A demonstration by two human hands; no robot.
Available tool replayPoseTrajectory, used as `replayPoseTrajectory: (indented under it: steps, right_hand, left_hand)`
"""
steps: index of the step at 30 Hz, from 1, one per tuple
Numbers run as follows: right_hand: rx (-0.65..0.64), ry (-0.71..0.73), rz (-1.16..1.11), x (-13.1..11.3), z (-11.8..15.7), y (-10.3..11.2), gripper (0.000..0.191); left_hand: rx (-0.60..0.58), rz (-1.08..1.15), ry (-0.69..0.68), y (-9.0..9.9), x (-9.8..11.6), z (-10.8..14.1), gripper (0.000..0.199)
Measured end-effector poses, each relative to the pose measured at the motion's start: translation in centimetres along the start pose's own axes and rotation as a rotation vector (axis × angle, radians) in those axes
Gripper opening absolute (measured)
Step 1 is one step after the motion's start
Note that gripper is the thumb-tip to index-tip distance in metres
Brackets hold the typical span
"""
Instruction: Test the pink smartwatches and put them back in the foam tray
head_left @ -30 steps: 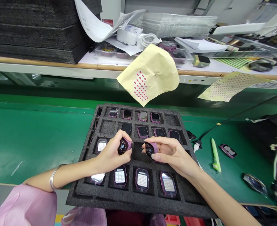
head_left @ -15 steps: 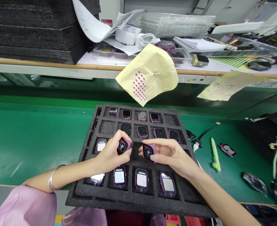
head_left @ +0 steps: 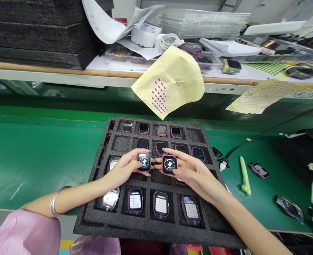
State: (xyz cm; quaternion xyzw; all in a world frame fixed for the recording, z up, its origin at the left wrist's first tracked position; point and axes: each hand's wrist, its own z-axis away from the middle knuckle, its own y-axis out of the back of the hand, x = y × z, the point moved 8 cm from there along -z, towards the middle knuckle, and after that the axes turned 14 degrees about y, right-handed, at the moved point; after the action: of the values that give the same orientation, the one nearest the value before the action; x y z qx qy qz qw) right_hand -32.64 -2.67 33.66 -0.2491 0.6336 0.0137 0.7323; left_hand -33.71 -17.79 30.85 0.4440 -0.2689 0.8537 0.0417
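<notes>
My left hand [head_left: 129, 164] grips a purple smartwatch case [head_left: 145, 162] by its edges, thumb on the lit dark screen. In my right hand [head_left: 186, 166] is a second purple smartwatch case [head_left: 169, 164], its screen also lit with a clock face. Both are held side by side, screens up, over the middle of a black foam tray [head_left: 145, 226]. Several more watch cases sit in the tray's pockets. Those in the front row, such as one watch [head_left: 161, 204], show white grid screens; the back-row ones, like this watch [head_left: 143, 129], look dark or grey.
A green pen [head_left: 244, 175], a loose watch case [head_left: 259, 170] and a cable [head_left: 236, 150] lie on the green bench right of the tray. Yellow sticker sheets [head_left: 172, 79] hang from the shelf edge [head_left: 113, 75]. Black foam trays [head_left: 39, 35] are stacked at upper left.
Both watches have been turned so their screens face up toward me, and the two hands have come closer together. The left watch's screen now shows fully.
</notes>
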Motion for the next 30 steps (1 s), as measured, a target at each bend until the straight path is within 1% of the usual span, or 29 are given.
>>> replayPoseTrajectory:
  steps: [5,8,16,22,27,29,30]
  right_hand:
    - [0.011,0.043,0.018,0.0,-0.1,0.1,0.052]
    - [0.017,0.057,0.036,0.0,-0.1,0.1,0.05]
    - [0.014,0.104,0.129,-0.2,-0.2,0.3,0.042]
    - [0.004,0.142,0.222,0.0,-0.2,0.4,0.042]
    - [-0.08,0.149,0.232,-0.1,-0.1,-0.3,0.063]
    - [-0.117,0.172,0.322,-0.1,0.0,-0.5,0.059]
    - [-0.141,0.198,0.427,-0.2,0.1,-0.6,0.053]
  left_hand:
    - [-0.036,-0.061,-0.083,-0.1,0.2,0.2,0.044]
    - [-0.047,-0.095,-0.119,-0.2,0.2,0.3,0.044]
    - [-0.048,-0.169,-0.158,-0.5,0.4,0.6,0.045]
    - [-0.045,-0.199,-0.173,-0.7,0.4,0.8,0.044]
    - [0.005,-0.19,-0.202,-0.3,0.9,0.9,0.044]
    - [0.029,-0.175,-0.206,-0.2,1.2,0.9,0.046]
    - [0.038,-0.168,-0.206,-0.1,1.3,1.0,0.046]
